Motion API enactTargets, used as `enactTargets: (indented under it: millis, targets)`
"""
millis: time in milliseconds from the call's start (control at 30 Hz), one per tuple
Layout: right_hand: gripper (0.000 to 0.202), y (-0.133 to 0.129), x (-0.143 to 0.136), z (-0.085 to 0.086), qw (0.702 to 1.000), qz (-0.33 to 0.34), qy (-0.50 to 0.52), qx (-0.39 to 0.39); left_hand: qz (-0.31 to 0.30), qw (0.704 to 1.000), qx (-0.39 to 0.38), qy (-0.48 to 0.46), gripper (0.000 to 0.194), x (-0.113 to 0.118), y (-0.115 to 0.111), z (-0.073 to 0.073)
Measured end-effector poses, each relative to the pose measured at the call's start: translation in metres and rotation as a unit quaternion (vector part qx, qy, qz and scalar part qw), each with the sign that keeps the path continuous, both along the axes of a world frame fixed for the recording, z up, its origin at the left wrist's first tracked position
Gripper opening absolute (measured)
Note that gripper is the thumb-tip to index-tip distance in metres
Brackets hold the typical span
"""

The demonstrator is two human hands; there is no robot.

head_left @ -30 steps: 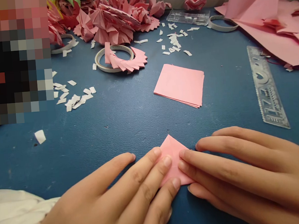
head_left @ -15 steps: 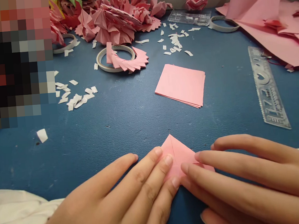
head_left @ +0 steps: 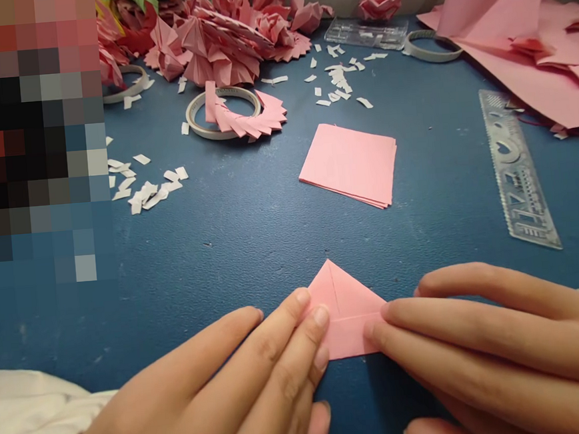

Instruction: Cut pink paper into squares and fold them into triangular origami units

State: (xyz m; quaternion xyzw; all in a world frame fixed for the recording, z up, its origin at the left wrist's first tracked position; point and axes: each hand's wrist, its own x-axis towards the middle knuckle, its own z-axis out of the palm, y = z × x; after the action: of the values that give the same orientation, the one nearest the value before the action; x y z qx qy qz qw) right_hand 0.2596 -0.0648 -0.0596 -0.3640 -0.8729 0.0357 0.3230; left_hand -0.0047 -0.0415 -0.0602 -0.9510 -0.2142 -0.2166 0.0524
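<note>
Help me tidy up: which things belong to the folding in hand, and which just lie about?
In the job:
folded pink paper under left hand and right hand
stack of pink squares, probably

Lying about, apparently:
clear ruler
white scraps
rightmost tape roll

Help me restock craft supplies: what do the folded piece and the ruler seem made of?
Folded piece: matte pink paper, judging by its crisp creases. Ruler: probably clear plastic, slightly glossy; the blue tabletop seems to show through.

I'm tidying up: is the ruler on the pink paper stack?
No, the clear ruler lies on the blue tabletop, apart from the stack.
</note>
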Motion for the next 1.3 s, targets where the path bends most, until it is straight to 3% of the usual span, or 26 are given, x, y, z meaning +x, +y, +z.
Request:
enactTargets:
  millis: [167,300,467,767,900,1067,1300]
  targets:
    - [0.02,0.0,-0.002,0.002,0.998,-0.042,-0.006,0.045,0.02,0.998,0.031,0.057,0.029,-0.008,-0.002,-0.006]
    - [0.043,0.011,-0.005,0.004,0.994,0.01,-0.024,0.11,0.04,0.999,0.011,-0.003,0.025,-0.001,0.003,-0.001]
    - [0.018,0.015,-0.004,0.0,0.999,0.023,-0.019,0.042,0.002,0.998,-0.014,-0.055,0.029,0.015,0.012,0.007]
    - [0.01,0.016,0.0,0.002,0.999,0.002,0.034,-0.043,0.001,0.998,-0.03,-0.063,0.029,0.015,0.015,0.008]
    - [0.008,0.02,0.005,0.007,0.993,0.016,-0.018,-0.115,-0.003,0.998,-0.026,-0.062,0.027,0.015,0.016,0.01]
    - [0.021,0.016,0.004,0.002,0.995,-0.009,-0.004,-0.099,-0.009,0.998,-0.031,-0.062,0.024,0.016,0.017,0.009]
    - [0.008,0.026,0.013,0.007,0.994,0.044,-0.036,-0.097,-0.012,0.997,-0.032,-0.064,0.026,0.017,0.017,0.008]
